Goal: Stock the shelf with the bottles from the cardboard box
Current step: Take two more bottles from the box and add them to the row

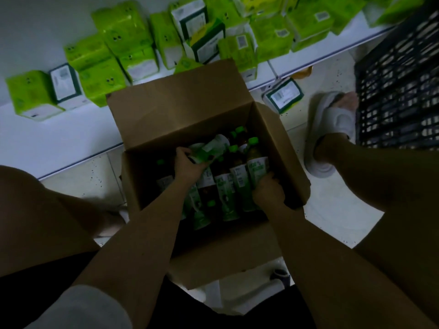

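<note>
An open cardboard box stands on the floor in front of me, holding several dark bottles with green caps and green-and-white labels. Both my hands are inside it. My left hand grips one bottle that lies tilted above the others, its base toward the far side. My right hand is closed around the lower part of a bottle at the box's right wall. The low white shelf runs behind the box.
Green and white packs crowd the shelf's back. One pack lies on the tiled floor to the right of the box. A black plastic crate stands at far right, beside my foot in a white slipper.
</note>
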Available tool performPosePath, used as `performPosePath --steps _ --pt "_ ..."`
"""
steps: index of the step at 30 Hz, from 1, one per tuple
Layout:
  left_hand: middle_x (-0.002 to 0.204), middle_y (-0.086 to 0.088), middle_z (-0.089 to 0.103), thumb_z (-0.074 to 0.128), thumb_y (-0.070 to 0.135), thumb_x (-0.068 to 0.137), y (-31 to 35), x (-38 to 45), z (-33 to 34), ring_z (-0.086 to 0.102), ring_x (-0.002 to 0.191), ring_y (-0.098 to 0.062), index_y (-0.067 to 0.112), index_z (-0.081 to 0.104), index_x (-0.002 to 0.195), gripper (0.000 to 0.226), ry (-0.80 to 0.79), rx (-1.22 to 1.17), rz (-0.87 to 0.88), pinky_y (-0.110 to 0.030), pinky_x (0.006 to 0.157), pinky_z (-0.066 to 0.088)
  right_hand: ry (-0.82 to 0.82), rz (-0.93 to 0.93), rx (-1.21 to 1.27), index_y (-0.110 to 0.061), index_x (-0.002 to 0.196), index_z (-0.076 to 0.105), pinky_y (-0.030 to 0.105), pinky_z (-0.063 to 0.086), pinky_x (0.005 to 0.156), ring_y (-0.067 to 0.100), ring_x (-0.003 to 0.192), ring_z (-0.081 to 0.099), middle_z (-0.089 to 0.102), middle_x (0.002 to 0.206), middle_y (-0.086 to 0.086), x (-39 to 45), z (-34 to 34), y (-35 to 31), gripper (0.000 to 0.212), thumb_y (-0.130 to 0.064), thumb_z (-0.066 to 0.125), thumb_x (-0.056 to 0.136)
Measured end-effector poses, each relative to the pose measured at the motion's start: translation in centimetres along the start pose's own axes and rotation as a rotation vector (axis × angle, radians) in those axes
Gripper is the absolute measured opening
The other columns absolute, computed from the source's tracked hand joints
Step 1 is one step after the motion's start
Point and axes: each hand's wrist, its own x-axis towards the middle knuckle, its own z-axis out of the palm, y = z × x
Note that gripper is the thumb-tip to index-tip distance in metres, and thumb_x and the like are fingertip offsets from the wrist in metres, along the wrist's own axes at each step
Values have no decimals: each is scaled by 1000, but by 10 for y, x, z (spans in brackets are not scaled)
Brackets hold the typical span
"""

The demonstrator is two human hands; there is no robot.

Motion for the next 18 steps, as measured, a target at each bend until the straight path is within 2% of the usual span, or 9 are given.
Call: performPosePath --steps 3,7,10,12,14,16,18 --pt "133 -14 38 80 27 72 -4 -6 6 41 120 -35 16 37 112 59 22 281 28 -43 95 44 -6 -1 -10 6 145 18 41 46 96 36 126 50 41 141 25 -2 -3 -2 78 -22 64 88" --pt "150 -11 17 80 39 71 -13 -11 1 19 137 -42 19 30 143 89 -75 479 -7 -47 111 29 -35 -26 33 7 143 21 41 46 99 36 127 49 44 140 23 -4 -11 -2 80 -24 67 87" --pt "153 -9 21 75 51 72 -29 -19 1 13 140 -41 22 28 147 93 -157 651 43 -49 113 27 -91 -27 156 5 142 23 41 44 99 35 126 49 46 139 20 -5 -12 -3 83 -35 68 85" --pt "149 -9 33 70 56 75 -44 -27 5 16 140 -40 21 30 146 89 -224 721 55 -51 114 26 -128 -18 247 3 144 21 42 44 101 35 127 48 44 142 19 -5 -8 -4 90 -43 68 83" --pt "144 -13 42 67 55 77 -60 -39 11 31 135 -38 18 34 145 84 -316 707 5 -47 113 31 -162 20 310 2 148 14 42 43 102 35 130 46 41 145 19 -4 0 -4 100 -44 71 80" --pt "141 -13 46 66 46 81 -74 -51 21 45 126 -33 14 37 143 75 -356 619 -99 -41 107 40 -182 66 405 1 149 9 42 43 103 35 131 44 39 147 18 -3 9 -6 107 -41 75 77" --pt "135 -15 49 63 38 87 -82 -59 31 49 120 -32 12 45 137 60 -397 577 -150 -40 103 44 -175 84 458 -1 151 7 40 40 105 33 134 42 36 149 17 0 20 -8 108 -38 76 76"
